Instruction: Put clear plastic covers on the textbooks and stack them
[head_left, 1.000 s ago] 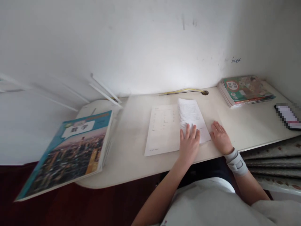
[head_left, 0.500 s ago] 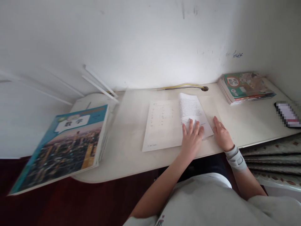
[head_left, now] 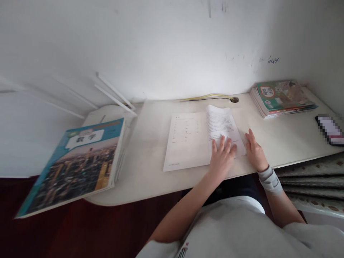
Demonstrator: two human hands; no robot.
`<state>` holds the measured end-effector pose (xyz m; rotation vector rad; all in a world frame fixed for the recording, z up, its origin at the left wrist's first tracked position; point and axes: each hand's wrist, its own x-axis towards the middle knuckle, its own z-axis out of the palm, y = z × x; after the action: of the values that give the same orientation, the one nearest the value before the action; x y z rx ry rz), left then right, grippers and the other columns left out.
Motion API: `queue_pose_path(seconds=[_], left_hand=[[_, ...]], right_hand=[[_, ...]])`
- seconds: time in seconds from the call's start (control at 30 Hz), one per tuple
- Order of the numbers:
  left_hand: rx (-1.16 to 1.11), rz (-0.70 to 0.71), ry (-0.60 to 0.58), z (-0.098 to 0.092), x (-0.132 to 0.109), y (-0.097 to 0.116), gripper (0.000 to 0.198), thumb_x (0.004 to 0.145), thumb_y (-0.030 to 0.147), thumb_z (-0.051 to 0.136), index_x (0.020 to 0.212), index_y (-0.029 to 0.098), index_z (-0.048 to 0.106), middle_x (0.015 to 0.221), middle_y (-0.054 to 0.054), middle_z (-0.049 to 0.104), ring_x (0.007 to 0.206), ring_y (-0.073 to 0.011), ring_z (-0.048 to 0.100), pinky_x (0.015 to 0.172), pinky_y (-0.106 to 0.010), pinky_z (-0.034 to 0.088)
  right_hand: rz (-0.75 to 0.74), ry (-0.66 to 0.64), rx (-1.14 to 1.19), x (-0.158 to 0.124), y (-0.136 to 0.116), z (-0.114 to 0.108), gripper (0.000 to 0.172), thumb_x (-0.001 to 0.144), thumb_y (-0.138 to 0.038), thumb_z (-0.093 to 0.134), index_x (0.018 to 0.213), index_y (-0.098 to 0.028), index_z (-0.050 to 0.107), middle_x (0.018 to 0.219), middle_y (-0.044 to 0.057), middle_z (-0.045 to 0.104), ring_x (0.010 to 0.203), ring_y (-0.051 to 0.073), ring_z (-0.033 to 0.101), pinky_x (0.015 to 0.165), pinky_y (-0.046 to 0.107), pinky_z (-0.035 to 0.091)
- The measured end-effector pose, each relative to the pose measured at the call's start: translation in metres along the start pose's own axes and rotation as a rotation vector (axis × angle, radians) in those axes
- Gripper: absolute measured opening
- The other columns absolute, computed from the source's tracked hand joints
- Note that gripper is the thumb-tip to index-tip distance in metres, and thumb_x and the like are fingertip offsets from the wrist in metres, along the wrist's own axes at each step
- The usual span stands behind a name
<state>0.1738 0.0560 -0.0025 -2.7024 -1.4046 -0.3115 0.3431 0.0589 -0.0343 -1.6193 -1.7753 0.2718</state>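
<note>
A printed sheet of paper (head_left: 185,143) lies on the white desk, its right part folded over into a flap (head_left: 219,122) covered with lines of text. My left hand (head_left: 222,157) rests on the lower part of this flap with fingers spread, pressing it down. Just right of the fold, my right hand (head_left: 255,152) is turned on its side, fingers stretched out and holding nothing. It is close beside the paper's right edge; whether it touches the edge I cannot tell. A pale grey band is around my right wrist.
A large textbook with a city photo (head_left: 77,161) is at the left end of the desk (head_left: 145,179). Stacked books (head_left: 285,96) lie at the back right, near a phone (head_left: 330,129). A yellow cable (head_left: 206,96) runs along the wall into a round hole.
My left hand has slid slightly to the right across the flap. My right hand has tilted more upright, its fingers a little higher. The view has shifted slightly.
</note>
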Motion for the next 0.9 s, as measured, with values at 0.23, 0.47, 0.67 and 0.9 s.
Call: queue_pose_path(seconds=[0.23,0.47,0.67,0.9], left_hand=[[-0.008,0.050,0.001,-0.004,-0.003,-0.001,0.037,0.090,0.018,0.038,0.124,0.023,0.053,0.135,-0.010,0.048,0.131,-0.0329,0.033,0.102,-0.064,0.025],[-0.065,0.154,-0.042,-0.006,-0.010,-0.008,0.033,0.092,0.018,0.036,0.117,0.024,0.055,0.130,-0.007,0.054,0.131,-0.0255,0.035,0.103,-0.060,0.026],[-0.116,0.197,-0.059,0.004,0.001,-0.001,0.036,0.093,0.018,0.031,0.123,0.021,0.051,0.127,-0.009,0.056,0.132,-0.0235,0.033,0.105,-0.060,0.023],[0.009,0.150,-0.053,-0.004,-0.009,-0.005,0.044,0.091,0.012,0.029,0.133,0.015,0.042,0.140,-0.013,0.042,0.135,-0.0249,0.029,0.108,-0.054,0.024]], right_hand=[[-0.016,0.072,0.010,-0.001,0.000,-0.001,0.057,0.091,-0.029,0.037,0.142,-0.011,0.022,0.136,0.019,0.045,0.125,0.024,0.044,0.101,0.045,0.040],[-0.046,0.005,-0.154,0.000,0.000,0.003,0.052,0.091,-0.030,0.035,0.138,-0.007,0.033,0.131,0.021,0.049,0.126,0.028,0.041,0.102,0.051,0.036],[0.001,-0.005,-0.169,0.000,-0.003,0.003,0.052,0.090,-0.030,0.035,0.137,-0.009,0.034,0.133,0.018,0.048,0.127,0.028,0.040,0.102,0.051,0.035],[-0.012,0.014,-0.154,-0.001,-0.002,0.002,0.051,0.090,-0.031,0.036,0.135,-0.006,0.037,0.130,0.021,0.050,0.126,0.029,0.042,0.102,0.049,0.035]])
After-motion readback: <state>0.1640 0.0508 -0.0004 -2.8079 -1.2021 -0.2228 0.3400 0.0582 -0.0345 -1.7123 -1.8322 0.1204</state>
